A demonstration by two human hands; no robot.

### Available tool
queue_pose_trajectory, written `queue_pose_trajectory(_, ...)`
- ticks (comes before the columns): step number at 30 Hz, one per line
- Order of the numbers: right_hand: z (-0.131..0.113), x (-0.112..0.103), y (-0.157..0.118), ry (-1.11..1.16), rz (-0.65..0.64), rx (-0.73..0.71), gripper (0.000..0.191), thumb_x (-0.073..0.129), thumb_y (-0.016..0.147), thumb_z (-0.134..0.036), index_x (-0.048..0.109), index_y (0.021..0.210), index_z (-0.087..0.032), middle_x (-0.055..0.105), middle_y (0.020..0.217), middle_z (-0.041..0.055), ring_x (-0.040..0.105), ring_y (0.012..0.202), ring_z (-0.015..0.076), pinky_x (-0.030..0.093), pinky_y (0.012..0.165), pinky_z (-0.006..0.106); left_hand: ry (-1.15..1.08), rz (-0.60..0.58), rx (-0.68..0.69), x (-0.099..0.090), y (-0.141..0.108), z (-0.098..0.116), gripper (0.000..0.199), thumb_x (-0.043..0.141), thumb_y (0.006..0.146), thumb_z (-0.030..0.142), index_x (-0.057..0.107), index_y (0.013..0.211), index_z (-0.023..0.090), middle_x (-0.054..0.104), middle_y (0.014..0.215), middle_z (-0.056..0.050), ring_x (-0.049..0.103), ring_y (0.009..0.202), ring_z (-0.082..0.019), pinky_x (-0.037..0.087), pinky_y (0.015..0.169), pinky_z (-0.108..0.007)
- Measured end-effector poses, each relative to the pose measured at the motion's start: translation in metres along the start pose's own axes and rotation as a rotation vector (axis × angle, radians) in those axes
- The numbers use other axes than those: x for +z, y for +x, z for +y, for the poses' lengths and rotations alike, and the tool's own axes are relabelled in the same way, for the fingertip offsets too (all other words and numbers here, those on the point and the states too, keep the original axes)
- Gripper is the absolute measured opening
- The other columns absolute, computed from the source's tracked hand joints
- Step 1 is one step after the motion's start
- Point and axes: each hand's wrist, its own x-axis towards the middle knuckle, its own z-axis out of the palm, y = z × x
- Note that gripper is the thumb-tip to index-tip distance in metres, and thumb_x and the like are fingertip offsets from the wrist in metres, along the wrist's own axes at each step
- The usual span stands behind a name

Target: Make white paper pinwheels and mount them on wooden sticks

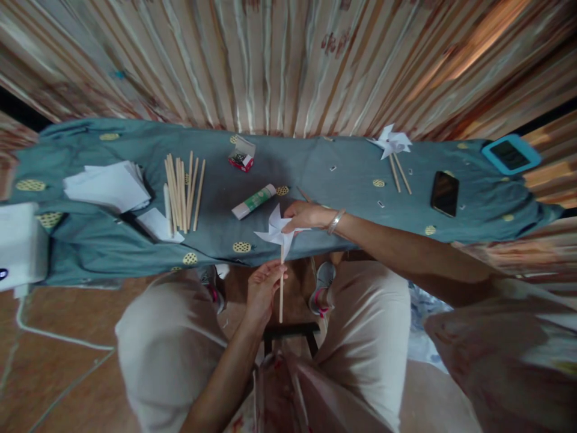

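Observation:
A white paper pinwheel (276, 230) on a wooden stick (281, 307) is at the table's front edge. My left hand (264, 288) is closed around the upper part of the stick, below the paper blades. At the pinwheel's middle, the fingers of my right hand (309, 216) pinch the paper; their tips are partly hidden. A thin pointed thing (304, 194) shows just behind my right hand, and I cannot make out its kind. Beyond the pinwheel lies a green and white glue stick (255, 201).
Several wooden sticks (183, 192) and a stack of white paper (108, 185) lie left. A small open red box (242, 154) is at the back. Pinwheels (393, 142), a phone (445, 192) and a blue-framed device (511, 154) lie right. A white appliance (22, 246) stands far left.

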Motion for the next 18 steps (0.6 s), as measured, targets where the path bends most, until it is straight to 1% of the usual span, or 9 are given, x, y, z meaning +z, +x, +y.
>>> queue_pose_trajectory(4, 0.009, 0.003, -0.005, 0.278, 0.016, -0.045, 0.015, 0.074, 0.073, -0.015, 0.063, 0.062, -0.014, 0.059, 0.055, -0.0041, 0.054, 0.056, 0.0081, 0.041, 0.053, 0.018, 0.005, 0.002, 0.009, 0.001, 0.0, -0.001, 0.038, 0.092, 0.041, 0.03, 0.073, 0.07, 0.015, 0.069, 0.065, 0.0, 0.057, 0.056, -0.008, 0.043, 0.06, -0.02)
queue_pose_trajectory(7, 0.015, 0.006, -0.011, 0.413, 0.041, -0.066, 0.014, 0.078, 0.07, -0.018, 0.066, 0.067, -0.014, 0.059, 0.057, -0.0052, 0.054, 0.057, 0.0076, 0.042, 0.053, 0.017, 0.017, 0.007, 0.013, 0.002, -0.001, -0.001, 0.037, 0.092, 0.04, 0.03, 0.074, 0.069, 0.015, 0.068, 0.062, 0.0, 0.057, 0.055, -0.007, 0.043, 0.058, -0.019)
queue_pose_trajectory(9, 0.019, 0.008, -0.015, 0.494, 0.031, -0.072, 0.017, 0.081, 0.069, -0.024, 0.068, 0.071, -0.013, 0.062, 0.06, -0.0048, 0.054, 0.058, 0.0073, 0.043, 0.055, 0.017, 0.018, 0.01, 0.017, 0.003, -0.002, 0.001, 0.036, 0.092, 0.04, 0.029, 0.075, 0.069, 0.015, 0.068, 0.062, 0.0, 0.057, 0.055, -0.007, 0.043, 0.058, -0.018)
queue_pose_trajectory(13, 0.026, 0.009, -0.023, 0.661, 0.024, -0.11, 0.028, 0.082, 0.07, -0.036, 0.071, 0.083, -0.014, 0.069, 0.072, -0.0015, 0.059, 0.065, 0.0072, 0.046, 0.062, 0.018, 0.015, 0.01, 0.037, 0.006, -0.003, 0.009, 0.037, 0.093, 0.039, 0.03, 0.076, 0.069, 0.015, 0.069, 0.062, 0.0, 0.057, 0.055, -0.007, 0.045, 0.059, -0.018)
queue_pose_trajectory(18, 0.031, 0.009, -0.027, 0.854, 0.114, -0.169, 0.039, 0.086, 0.062, -0.046, 0.069, 0.077, -0.015, 0.068, 0.073, -0.0016, 0.06, 0.07, 0.0082, 0.048, 0.067, 0.019, 0.051, -0.023, 0.072, 0.01, -0.003, 0.019, 0.036, 0.093, 0.041, 0.03, 0.076, 0.069, 0.016, 0.069, 0.063, 0.001, 0.057, 0.057, -0.007, 0.045, 0.06, -0.018)
